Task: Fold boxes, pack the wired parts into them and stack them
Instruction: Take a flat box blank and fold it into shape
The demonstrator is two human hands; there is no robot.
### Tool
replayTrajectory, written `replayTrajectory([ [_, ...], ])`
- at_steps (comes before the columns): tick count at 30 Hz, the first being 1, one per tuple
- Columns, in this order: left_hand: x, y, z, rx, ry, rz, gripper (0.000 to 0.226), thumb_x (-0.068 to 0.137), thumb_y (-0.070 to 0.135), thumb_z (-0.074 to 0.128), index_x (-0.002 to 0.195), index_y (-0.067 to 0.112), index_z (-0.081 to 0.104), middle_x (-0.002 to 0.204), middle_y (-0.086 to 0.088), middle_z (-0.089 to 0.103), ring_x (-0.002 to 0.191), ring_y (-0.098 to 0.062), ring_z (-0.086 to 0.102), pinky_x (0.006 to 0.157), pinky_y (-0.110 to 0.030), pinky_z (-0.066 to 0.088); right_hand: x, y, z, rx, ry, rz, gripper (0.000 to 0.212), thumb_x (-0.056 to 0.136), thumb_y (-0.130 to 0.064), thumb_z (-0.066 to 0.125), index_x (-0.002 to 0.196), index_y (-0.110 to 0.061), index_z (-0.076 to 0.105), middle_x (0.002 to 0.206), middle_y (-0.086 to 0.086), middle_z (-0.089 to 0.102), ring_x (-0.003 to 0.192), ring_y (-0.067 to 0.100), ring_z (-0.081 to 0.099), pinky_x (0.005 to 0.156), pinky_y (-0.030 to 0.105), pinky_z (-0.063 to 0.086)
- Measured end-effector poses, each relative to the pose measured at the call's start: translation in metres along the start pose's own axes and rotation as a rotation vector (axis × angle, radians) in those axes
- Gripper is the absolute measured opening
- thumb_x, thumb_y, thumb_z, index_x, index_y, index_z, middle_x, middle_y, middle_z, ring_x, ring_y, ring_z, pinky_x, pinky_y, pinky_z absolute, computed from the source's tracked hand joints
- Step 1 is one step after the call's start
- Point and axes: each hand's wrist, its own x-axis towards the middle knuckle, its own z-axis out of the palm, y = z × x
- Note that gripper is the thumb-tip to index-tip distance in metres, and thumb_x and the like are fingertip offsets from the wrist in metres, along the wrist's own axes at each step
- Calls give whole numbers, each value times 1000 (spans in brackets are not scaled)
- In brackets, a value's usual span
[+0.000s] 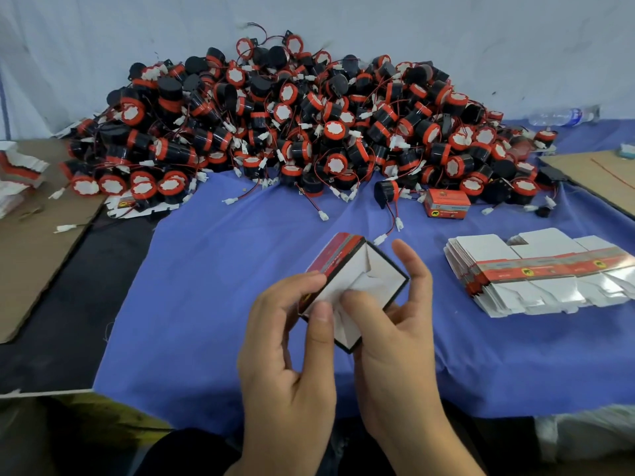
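Both my hands hold a small red and white box (347, 266) above the blue cloth, its open white end facing me. My left hand (292, 355) grips the box's left side, thumb on a white flap. My right hand (395, 324) holds the right side, its thumb pressing a flap inward and the index finger raised straight. A big heap of black and red wired parts (292, 125) fills the back of the table. A stack of flat unfolded boxes (536, 273) lies at the right. One folded box (446, 203) stands near the heap.
The blue cloth (213, 304) covers the table's middle. Brown cardboard sheets lie at the left (37, 242) and far right (598, 173). A plastic bottle (563, 115) lies at the back right. More flat boxes (17, 173) sit at the far left. Loose wired parts trail along the heap's front.
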Motion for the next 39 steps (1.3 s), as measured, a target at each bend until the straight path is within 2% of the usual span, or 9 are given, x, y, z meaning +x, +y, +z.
replayTrajectory([
  [7,5,-7,-4,-175,-150,-220,15,99,42,52,109,35,60,107,10,70,97,-9,70,75,-21,57,4,-7,-10,-28,-195,36,74,67,-18,84,130,-44,56,100,8,72,86,21,67,68,27,56],
  [11,25,-23,-22,-147,-406,-398,59,67,81,65,115,47,57,112,15,69,101,-8,69,83,-28,57,10,-6,-25,-457,-318,-154,91,75,-7,86,140,-51,41,107,-5,73,87,13,73,72,24,58],
  [14,41,-33,-25,20,-535,-245,67,64,50,86,124,45,57,116,16,68,106,-9,67,88,-25,56,15,-6,-27,-1064,-484,-338,107,78,-10,77,147,-64,18,119,-36,57,102,-9,61,80,11,51],
  [17,48,-46,-23,-152,-526,-290,53,73,9,85,114,34,62,111,5,71,102,-18,71,86,-27,58,19,-3,-25,-1443,-359,-696,115,67,-34,84,156,-50,12,141,-27,40,133,-3,36,102,20,30],
  [20,55,-65,-23,-243,-423,-360,53,64,20,81,111,34,61,112,7,71,104,-13,70,82,-20,56,28,-1,-37,-1115,-146,-582,111,67,-32,93,152,-50,25,151,-18,34,142,2,33,111,16,29],
  [23,59,-86,-18,-178,-500,-389,54,68,30,83,115,35,57,121,10,68,116,-11,65,93,-27,52,46,18,-57,-717,-167,-164,73,79,-7,84,136,-40,53,125,-14,66,117,5,62,97,19,50],
  [29,59,-131,-10,435,-717,-282,61,72,43,85,123,44,51,129,22,54,127,5,45,103,-20,41,60,61,-87,-896,-134,-65,59,77,6,79,116,-34,60,114,-10,71,105,6,68,86,16,53],
  [34,76,-146,-41,175,-834,-446,94,66,38,92,144,40,39,144,33,46,136,11,40,109,-18,41,63,41,-108,-793,-186,61,86,61,-50,82,138,-39,46,139,-15,54,123,-7,55,96,15,47],
  [39,130,-156,-31,-231,-541,-490,37,96,15,56,132,21,64,134,6,66,126,-14,61,99,-18,49,113,9,-105,-464,141,60,54,84,-66,53,127,-35,64,122,-11,71,112,5,67,92,27,52],
])
